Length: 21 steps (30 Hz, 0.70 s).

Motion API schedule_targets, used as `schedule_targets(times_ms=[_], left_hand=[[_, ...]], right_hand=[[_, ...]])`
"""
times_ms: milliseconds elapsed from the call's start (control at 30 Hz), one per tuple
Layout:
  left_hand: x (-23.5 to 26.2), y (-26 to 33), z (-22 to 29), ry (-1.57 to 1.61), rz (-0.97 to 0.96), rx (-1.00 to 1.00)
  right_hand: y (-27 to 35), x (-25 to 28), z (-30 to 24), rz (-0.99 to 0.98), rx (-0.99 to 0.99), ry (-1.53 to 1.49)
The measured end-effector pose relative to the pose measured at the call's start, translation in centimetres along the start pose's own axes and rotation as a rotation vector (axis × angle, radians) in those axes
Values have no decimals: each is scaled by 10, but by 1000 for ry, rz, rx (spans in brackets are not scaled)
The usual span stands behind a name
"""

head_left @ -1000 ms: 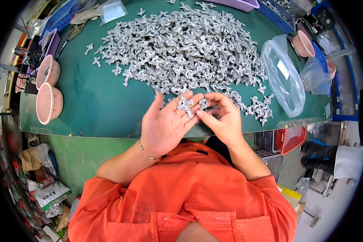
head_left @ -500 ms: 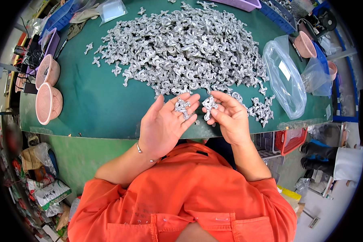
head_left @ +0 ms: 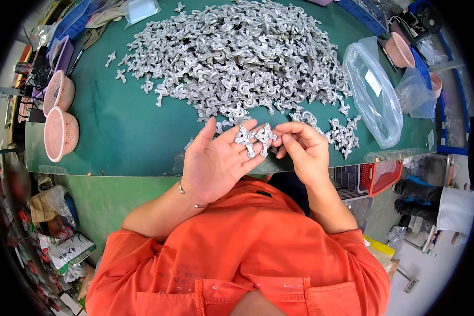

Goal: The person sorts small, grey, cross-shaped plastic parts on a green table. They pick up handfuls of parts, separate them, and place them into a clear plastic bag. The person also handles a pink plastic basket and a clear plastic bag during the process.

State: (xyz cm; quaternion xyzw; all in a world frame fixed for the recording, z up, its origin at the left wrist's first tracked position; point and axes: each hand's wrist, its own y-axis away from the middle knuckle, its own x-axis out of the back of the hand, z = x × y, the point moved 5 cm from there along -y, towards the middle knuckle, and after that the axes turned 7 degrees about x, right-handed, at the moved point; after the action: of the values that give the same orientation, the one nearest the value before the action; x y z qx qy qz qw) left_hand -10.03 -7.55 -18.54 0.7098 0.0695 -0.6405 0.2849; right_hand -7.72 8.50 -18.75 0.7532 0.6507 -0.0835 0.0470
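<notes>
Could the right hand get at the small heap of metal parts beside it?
Probably yes: the right hand is close to the small heap, and nothing appears to stand between them.

From my distant station, I saw a green table (head_left: pixel 108 118). Beyond the fingers (head_left: pixel 303 129) lay a large heap of grey metal parts (head_left: pixel 237 58); a small cluster (head_left: pixel 343 136) lay near their right. Farther right rested a clear plastic bag (head_left: pixel 373 100), and far left stood two pink baskets (head_left: pixel 71 134).
</notes>
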Motion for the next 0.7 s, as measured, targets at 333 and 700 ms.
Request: schedule_targets(times_ms=[333,700], left_hand=[[-3,-2,0,10,1,12],[2,-2,-1,13,-20,30]], right_hand=[[1,4,0,13,-20,-83],[2,-1,3,-29,5,-108]])
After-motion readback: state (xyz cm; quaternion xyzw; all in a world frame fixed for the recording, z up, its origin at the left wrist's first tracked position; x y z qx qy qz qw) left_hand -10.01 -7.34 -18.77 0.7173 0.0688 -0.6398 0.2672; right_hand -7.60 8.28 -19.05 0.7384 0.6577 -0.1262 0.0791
